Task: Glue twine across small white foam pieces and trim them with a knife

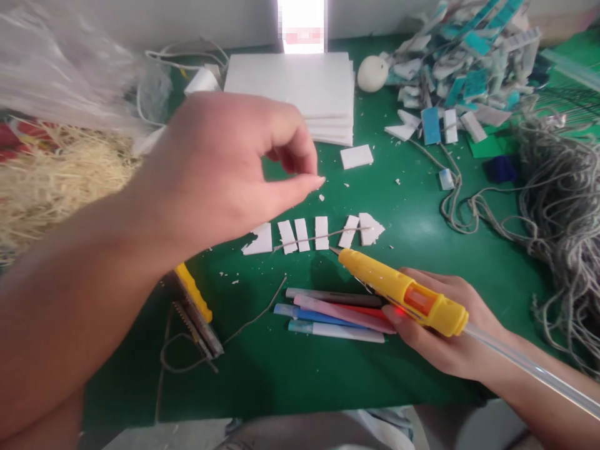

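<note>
My right hand [452,356] grips a yellow hot glue gun [375,275], a clear glue stick [525,362] sticking out of its back. Its nozzle points left, close beside a short white foam strip [321,225]. Several such strips lie in a row between a pointed white piece [371,220] at the right and a notched white piece [264,242] at the left. A thin grey cord [307,239] runs across the row. Above it hovers my left hand [225,169], thumb and finger pinched; whatever is between the tips is too small to tell.
Several colored pens [337,315] lie nearer me, with a yellow-handled cutter [194,294] to their left. White sheets [285,81] are stacked at the back. Foam scraps [469,69] and tangled grey cord [557,206] lie right, pale shredded straw [60,175] left.
</note>
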Action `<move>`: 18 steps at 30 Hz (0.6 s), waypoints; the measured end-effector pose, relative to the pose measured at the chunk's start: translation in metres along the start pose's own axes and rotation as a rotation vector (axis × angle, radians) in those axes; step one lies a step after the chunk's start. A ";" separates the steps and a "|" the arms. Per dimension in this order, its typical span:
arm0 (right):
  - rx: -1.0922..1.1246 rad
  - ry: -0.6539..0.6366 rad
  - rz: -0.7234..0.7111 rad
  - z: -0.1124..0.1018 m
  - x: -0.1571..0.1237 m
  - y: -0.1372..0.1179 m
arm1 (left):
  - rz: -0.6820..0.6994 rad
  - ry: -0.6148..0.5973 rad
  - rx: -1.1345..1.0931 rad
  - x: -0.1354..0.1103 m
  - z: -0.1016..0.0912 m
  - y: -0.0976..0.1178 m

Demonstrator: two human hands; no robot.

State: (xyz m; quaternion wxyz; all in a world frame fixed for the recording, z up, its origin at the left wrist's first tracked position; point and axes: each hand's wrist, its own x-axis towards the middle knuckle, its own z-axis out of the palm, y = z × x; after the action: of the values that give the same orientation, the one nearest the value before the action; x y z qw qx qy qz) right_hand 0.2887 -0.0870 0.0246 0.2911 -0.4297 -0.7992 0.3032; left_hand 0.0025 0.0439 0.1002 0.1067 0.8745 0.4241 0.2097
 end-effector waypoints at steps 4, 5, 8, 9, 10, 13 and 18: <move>-0.004 -0.042 -0.049 -0.001 -0.001 0.000 | 0.195 -0.061 0.006 0.012 0.024 0.004; -0.013 -0.042 -0.060 -0.002 0.000 -0.001 | 0.230 -0.119 -0.006 0.016 0.031 0.003; -0.032 -0.049 -0.074 -0.004 0.002 -0.003 | 0.297 -0.308 -0.064 0.026 0.050 0.003; -0.033 -0.063 -0.080 -0.005 0.004 -0.004 | 0.285 -0.373 -0.063 0.029 0.055 0.004; -0.033 -0.107 -0.087 -0.005 0.005 -0.004 | 0.270 -0.450 -0.050 0.032 0.058 0.007; -0.028 -0.051 -0.105 -0.006 0.008 -0.005 | 0.229 -0.636 0.028 0.038 0.064 0.020; -0.027 -0.035 -0.111 -0.003 0.006 -0.003 | 0.202 -0.719 0.164 0.043 0.065 0.036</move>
State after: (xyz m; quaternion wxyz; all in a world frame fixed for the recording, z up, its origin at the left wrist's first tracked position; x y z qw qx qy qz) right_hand 0.2865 -0.0825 0.0304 0.2878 -0.3832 -0.8307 0.2833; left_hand 0.0805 0.0550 0.0677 0.1570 0.9353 0.2865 -0.1357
